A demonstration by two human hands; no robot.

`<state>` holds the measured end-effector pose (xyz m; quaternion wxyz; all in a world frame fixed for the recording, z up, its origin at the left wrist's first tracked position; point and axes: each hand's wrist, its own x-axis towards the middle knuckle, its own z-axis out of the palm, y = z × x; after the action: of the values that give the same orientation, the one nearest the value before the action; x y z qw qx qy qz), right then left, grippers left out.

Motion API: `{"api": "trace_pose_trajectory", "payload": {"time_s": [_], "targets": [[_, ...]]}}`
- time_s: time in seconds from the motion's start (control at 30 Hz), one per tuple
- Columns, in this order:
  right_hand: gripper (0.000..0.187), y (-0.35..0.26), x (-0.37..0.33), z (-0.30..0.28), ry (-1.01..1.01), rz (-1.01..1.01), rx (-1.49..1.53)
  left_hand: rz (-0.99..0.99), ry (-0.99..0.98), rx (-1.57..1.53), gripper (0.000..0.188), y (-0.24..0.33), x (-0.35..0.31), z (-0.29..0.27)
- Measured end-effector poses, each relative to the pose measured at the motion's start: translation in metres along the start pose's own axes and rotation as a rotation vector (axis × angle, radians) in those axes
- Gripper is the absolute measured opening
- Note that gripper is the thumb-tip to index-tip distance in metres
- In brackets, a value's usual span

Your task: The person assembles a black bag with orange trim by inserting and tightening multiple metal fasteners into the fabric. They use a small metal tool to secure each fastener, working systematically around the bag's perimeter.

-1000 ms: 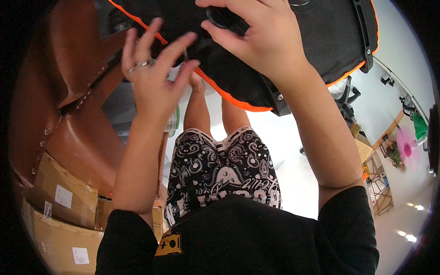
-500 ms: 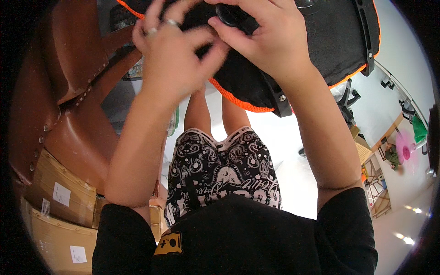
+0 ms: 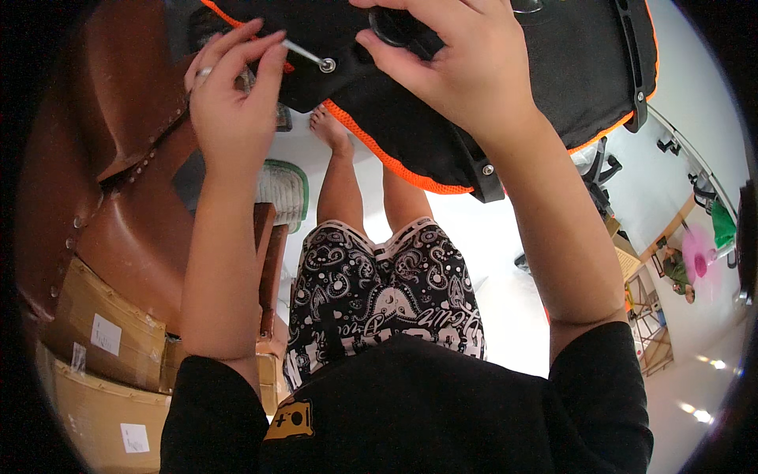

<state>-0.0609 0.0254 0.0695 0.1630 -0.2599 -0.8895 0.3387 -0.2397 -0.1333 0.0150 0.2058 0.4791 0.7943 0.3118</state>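
In front of me is a black, cushion-like seat (image 3: 568, 71) with orange edging, dark brackets and bolts on it. A thin silver hex key (image 3: 304, 54) reaches from a bolt in the bracket at the seat's left to the fingertips of my left hand (image 3: 235, 99). Those fingers pinch its free end, and a ring shows on one. My right hand (image 3: 474, 67) curls around a black rounded part (image 3: 391, 28) on the seat; its upper fingers are cut off by the picture's top edge.
Brown padded furniture with studs (image 3: 134, 221) rises at my left, above cardboard boxes (image 3: 103, 332). A striped mat with a green edge (image 3: 283, 193) lies on the floor. Far right are a chair base (image 3: 604, 166) and a pink fan (image 3: 696, 253).
My left hand, blurred earlier and close to the right hand, has moved left and now pinches the hex key's end. The bolt and mat have come into view. My right hand has hardly moved.
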Motion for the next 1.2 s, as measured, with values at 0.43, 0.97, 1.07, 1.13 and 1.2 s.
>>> {"api": "trace_pose_trajectory", "payload": {"time_s": [0.43, 0.97, 1.07, 1.13, 1.2], "targets": [[0.031, 0.011, -0.007, 0.004, 0.099, -0.046, 0.054, 0.152, -0.169, 0.203, 0.04, 0.036, -0.031, 0.006], [0.031, 0.009, -0.008, 0.009, 0.106, 0.01, 0.024, 0.251, -0.171, 0.357, 0.016, 0.066, 0.001, 0.026], [0.029, 0.004, -0.006, 0.007, 0.074, -0.003, -0.037, 0.184, -0.099, 0.073, 0.016, 0.047, -0.023, 0.026], [0.029, 0.002, -0.005, 0.006, 0.066, -0.011, -0.054, 0.13, -0.093, 0.038, 0.022, 0.037, -0.037, 0.021], [0.028, 0.002, -0.005, 0.006, 0.074, -0.015, -0.049, 0.102, -0.117, 0.075, 0.026, 0.031, -0.044, 0.01]]}}
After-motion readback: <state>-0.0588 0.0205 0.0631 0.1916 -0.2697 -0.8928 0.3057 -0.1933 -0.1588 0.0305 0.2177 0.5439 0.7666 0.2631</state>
